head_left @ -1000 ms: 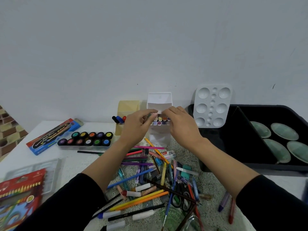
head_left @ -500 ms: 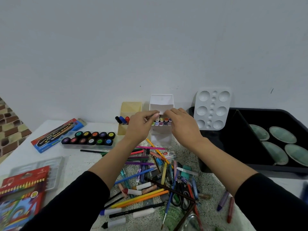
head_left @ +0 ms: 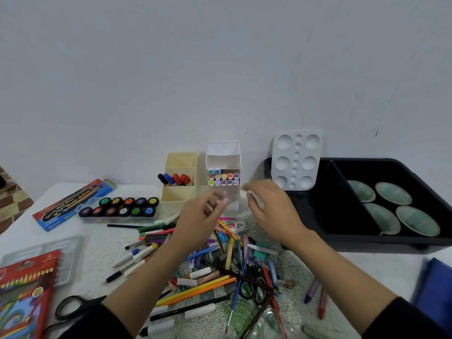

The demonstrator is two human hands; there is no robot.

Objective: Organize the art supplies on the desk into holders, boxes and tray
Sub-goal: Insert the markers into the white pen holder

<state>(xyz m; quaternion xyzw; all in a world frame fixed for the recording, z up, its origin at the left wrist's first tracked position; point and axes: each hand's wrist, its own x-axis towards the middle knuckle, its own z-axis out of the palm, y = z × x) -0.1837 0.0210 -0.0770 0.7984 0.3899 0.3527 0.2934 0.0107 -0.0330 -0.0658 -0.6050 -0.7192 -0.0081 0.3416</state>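
Hovering just before white holder (head_left: 223, 157) stocked with pastel markers (head_left: 223, 177), left hand (head_left: 200, 216) and right hand (head_left: 274, 211) apart, both motion-blurred, fingers' grip cannot be told, loose pens and pencils (head_left: 220, 267) heaped on worktop (head_left: 102, 248) beneath.

Left hand (head_left: 199, 217) and right hand (head_left: 275, 211) raised side by side, apart. Forearms enter from 7 and 5 o'clock. Right fingers loosely extended toward 10 o'clock; left fingertips blurred.
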